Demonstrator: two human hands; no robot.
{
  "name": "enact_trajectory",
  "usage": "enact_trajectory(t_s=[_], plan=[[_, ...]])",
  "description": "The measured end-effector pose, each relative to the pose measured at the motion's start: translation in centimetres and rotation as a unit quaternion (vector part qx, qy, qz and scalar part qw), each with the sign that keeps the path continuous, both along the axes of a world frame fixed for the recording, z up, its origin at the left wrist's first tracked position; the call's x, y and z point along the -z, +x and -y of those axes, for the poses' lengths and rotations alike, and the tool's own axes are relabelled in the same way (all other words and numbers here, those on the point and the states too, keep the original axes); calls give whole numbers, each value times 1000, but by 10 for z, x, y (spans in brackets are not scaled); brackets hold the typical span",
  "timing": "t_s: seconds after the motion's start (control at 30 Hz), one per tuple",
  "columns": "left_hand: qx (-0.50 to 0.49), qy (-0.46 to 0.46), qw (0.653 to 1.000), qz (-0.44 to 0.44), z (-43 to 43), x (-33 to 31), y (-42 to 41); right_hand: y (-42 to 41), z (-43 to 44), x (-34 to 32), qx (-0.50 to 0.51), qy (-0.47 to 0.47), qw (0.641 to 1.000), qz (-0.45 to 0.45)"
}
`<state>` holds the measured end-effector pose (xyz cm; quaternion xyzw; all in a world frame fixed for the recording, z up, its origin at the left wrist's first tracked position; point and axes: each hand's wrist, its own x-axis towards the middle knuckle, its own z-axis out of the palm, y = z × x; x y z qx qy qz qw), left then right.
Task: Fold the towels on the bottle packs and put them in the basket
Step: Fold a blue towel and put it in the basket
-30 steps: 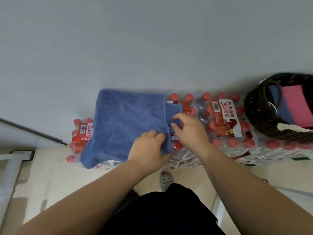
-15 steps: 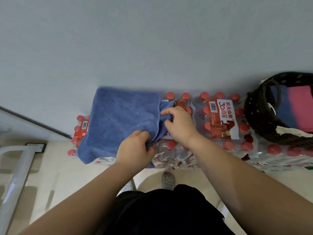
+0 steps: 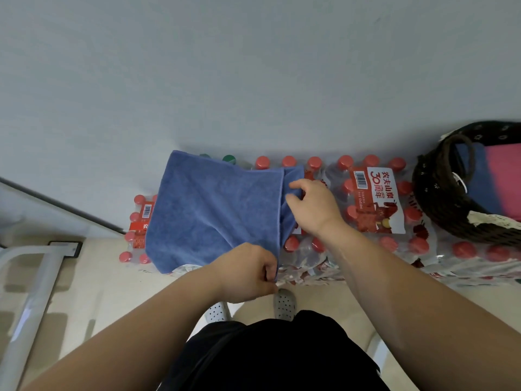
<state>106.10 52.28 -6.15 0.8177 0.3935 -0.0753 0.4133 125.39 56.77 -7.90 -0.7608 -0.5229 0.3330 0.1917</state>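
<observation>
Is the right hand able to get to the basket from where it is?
Probably yes: the right hand pinches the blue towel, and only low bottle packs lie between it and the basket.

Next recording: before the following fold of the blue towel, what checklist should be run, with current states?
1. Near right corner of blue towel pinched by left hand: ok.
2. Far right edge gripped by right hand: ok.
3. Right edges of layers aligned: not ok, lower layer sticks out past the upper.
4. Towel supported on bottle packs: ok, near left corner overhangs.
5. Room in basket: cannot tell, it holds towels and is partly out of frame.
</observation>
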Motion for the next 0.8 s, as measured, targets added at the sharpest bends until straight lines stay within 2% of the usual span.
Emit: enact_trajectory(t_s=[0.1,0.2,0.3,0.4,0.5,0.57,0.7,0.8], plan=[[-34,5,999,5,-11,-2,2,-6,-7,-1,11,-3,1000,29],[-107,82,991,8,-32,-11,-5,-14,-15,-3,9,1,996,89],[-198,200,960,5,-61,-15,-27,-24,-27,-1,25,20,987,155],[-264,282,922,-37,-97,-13,-57,-31,-35,3,51,17,985,163],[-271,283,909,-145,-129,-8,-80,-35,-42,5,90,47,983,151],[-256,267,911,-182,-146,-5,-89,-37,-46,6,107,88,983,122],[-202,202,939,-190,-174,-3,-100,-34,-43,5,125,146,981,18],[-162,213,943,-196,-184,-6,-105,-32,-38,-2,135,154,979,22]])
